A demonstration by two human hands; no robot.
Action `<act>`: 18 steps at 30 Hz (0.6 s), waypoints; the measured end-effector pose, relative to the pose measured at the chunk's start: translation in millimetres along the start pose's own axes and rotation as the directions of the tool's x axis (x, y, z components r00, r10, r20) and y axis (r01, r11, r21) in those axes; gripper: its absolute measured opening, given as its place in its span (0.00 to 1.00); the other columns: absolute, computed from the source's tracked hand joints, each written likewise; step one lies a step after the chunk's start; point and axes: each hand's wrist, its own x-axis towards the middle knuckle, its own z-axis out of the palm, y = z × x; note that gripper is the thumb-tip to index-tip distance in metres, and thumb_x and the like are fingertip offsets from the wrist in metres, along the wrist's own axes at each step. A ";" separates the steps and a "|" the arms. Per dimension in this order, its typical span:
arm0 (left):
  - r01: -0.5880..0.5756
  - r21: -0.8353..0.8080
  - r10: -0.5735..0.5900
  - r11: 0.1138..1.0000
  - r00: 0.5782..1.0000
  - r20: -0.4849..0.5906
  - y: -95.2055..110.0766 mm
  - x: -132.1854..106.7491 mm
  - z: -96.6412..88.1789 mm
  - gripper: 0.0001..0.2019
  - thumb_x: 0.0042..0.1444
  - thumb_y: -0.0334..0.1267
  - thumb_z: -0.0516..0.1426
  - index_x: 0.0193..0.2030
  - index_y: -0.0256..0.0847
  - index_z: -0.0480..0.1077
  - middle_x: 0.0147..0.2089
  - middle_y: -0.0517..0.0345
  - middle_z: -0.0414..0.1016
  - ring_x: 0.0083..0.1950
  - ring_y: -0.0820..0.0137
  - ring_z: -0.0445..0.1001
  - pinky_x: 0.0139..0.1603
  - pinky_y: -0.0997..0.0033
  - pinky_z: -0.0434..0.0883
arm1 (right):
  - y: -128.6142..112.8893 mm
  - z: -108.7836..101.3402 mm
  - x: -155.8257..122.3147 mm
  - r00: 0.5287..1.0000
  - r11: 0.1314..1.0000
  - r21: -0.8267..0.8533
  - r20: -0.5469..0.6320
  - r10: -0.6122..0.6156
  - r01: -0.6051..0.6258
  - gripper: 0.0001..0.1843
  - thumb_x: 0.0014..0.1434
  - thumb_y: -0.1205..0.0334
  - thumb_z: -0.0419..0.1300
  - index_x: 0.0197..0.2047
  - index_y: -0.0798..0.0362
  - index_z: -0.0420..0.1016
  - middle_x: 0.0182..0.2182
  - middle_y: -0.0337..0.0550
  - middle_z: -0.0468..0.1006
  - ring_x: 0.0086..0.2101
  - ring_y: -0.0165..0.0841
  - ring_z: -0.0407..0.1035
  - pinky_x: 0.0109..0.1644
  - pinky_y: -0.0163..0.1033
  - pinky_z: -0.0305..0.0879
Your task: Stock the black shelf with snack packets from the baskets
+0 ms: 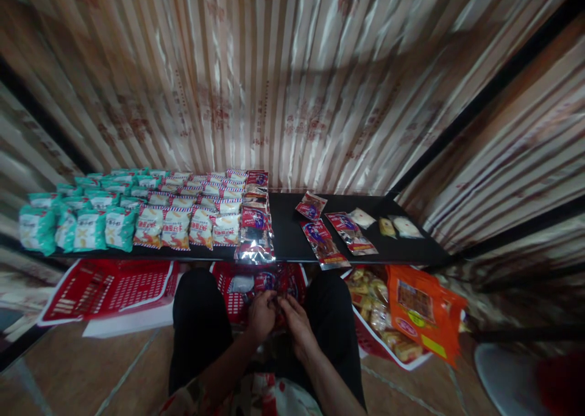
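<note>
My left hand (261, 314) and my right hand (295, 317) meet low between my knees, over a red basket (235, 303) of snack packets. The fingers of both hands curl together on something small and dark that I cannot make out. Just ahead runs a low black shelf (286, 233). Rows of teal packets (86, 224), red-and-white packets (192, 218) and a column of dark red packets (255, 212) fill its left half. A few loose red packets (324, 239) and small pale ones (404, 226) lie on its right half.
An empty red basket (109, 288) lies on the floor to the left, under the shelf. To the right sits an orange bag (423, 312) over a tray of yellowish snacks (375, 309). Striped curtain fabric (283, 87) hangs behind the shelf. A white round object (503, 373) is at the lower right.
</note>
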 end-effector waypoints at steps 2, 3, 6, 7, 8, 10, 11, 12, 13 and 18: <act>-0.041 -0.008 0.041 0.999 0.999 -0.007 2.2 -1.2 1.1 0.17 0.50 0.25 0.49 0.43 0.40 0.73 0.46 0.53 0.75 0.49 0.67 0.71 0.56 0.69 0.64 | -2.8 0.5 -5.3 1.000 1.000 -0.005 -0.014 -0.012 0.012 0.31 0.38 0.47 0.67 0.45 0.53 0.75 0.45 0.46 0.78 0.48 0.41 0.70 0.45 0.37 0.68; -0.063 -0.013 0.063 0.998 0.998 -0.004 3.7 -1.9 1.3 0.18 0.50 0.25 0.48 0.43 0.39 0.73 0.46 0.52 0.75 0.50 0.67 0.71 0.56 0.69 0.64 | -3.8 0.5 -7.5 1.000 1.000 -0.009 -0.013 -0.017 0.017 0.32 0.38 0.46 0.67 0.46 0.53 0.75 0.45 0.46 0.78 0.49 0.42 0.70 0.45 0.37 0.68; -0.086 -0.057 0.087 0.995 0.996 0.022 9.2 -4.2 1.2 0.18 0.51 0.25 0.47 0.44 0.35 0.73 0.48 0.47 0.75 0.49 0.66 0.72 0.55 0.69 0.64 | -4.0 -0.6 -12.2 0.999 0.999 -0.029 -0.028 -0.041 0.040 0.34 0.39 0.45 0.66 0.49 0.52 0.73 0.48 0.46 0.76 0.50 0.43 0.69 0.45 0.38 0.68; -0.081 -0.081 0.084 0.993 0.996 0.029 11.1 -5.1 1.0 0.18 0.52 0.25 0.46 0.44 0.34 0.72 0.49 0.46 0.75 0.49 0.66 0.72 0.55 0.68 0.65 | -3.0 -1.3 -13.2 0.998 0.998 -0.035 -0.043 -0.052 0.050 0.35 0.39 0.45 0.66 0.50 0.51 0.73 0.50 0.46 0.75 0.50 0.43 0.69 0.46 0.39 0.67; -0.073 -0.109 0.078 0.991 0.996 0.035 12.8 -6.0 0.8 0.18 0.52 0.26 0.46 0.44 0.34 0.72 0.49 0.46 0.74 0.49 0.66 0.72 0.54 0.68 0.65 | -1.7 -2.2 -14.1 0.996 0.997 -0.043 -0.056 -0.066 0.064 0.35 0.39 0.44 0.66 0.50 0.51 0.73 0.51 0.46 0.74 0.50 0.43 0.68 0.46 0.39 0.67; -0.059 -0.174 0.069 0.983 0.996 0.055 15.7 -8.0 0.3 0.16 0.53 0.28 0.46 0.44 0.35 0.72 0.48 0.46 0.75 0.48 0.65 0.72 0.53 0.67 0.66 | 1.6 -4.4 -15.9 0.991 0.992 -0.065 -0.076 -0.110 0.105 0.35 0.41 0.44 0.65 0.51 0.51 0.73 0.53 0.47 0.72 0.51 0.43 0.67 0.48 0.39 0.67; -0.054 -0.206 0.069 0.977 0.995 0.067 16.8 -9.0 0.1 0.15 0.54 0.30 0.47 0.43 0.36 0.73 0.47 0.47 0.75 0.48 0.65 0.73 0.53 0.67 0.66 | 3.3 -5.6 -17.0 0.987 0.988 -0.081 -0.080 -0.139 0.132 0.34 0.41 0.44 0.65 0.51 0.51 0.73 0.53 0.47 0.72 0.52 0.42 0.66 0.50 0.39 0.66; -0.049 -0.239 0.069 0.970 0.995 0.078 17.6 -10.0 -0.1 0.14 0.54 0.31 0.48 0.42 0.36 0.73 0.46 0.47 0.76 0.47 0.65 0.73 0.52 0.67 0.66 | 4.7 -6.8 -18.2 0.982 0.982 -0.100 -0.080 -0.171 0.162 0.33 0.43 0.43 0.64 0.50 0.51 0.73 0.53 0.46 0.72 0.53 0.41 0.66 0.52 0.39 0.64; -0.044 -0.270 0.071 0.962 0.993 0.092 18.2 -10.9 -0.2 0.13 0.55 0.34 0.49 0.41 0.37 0.73 0.44 0.48 0.77 0.46 0.64 0.73 0.51 0.66 0.67 | 5.8 -8.0 -19.4 0.977 0.974 -0.122 -0.078 -0.201 0.190 0.32 0.44 0.43 0.63 0.50 0.51 0.74 0.53 0.46 0.72 0.53 0.40 0.65 0.54 0.38 0.63; -0.017 -0.425 0.085 0.905 0.986 0.141 22.3 -15.3 -1.2 0.14 0.54 0.45 0.52 0.40 0.39 0.73 0.43 0.51 0.77 0.47 0.63 0.73 0.51 0.67 0.67 | 6.3 -12.9 -24.3 0.951 0.923 -0.267 -0.058 -0.304 0.278 0.30 0.50 0.42 0.58 0.52 0.49 0.73 0.52 0.45 0.71 0.53 0.38 0.65 0.56 0.37 0.61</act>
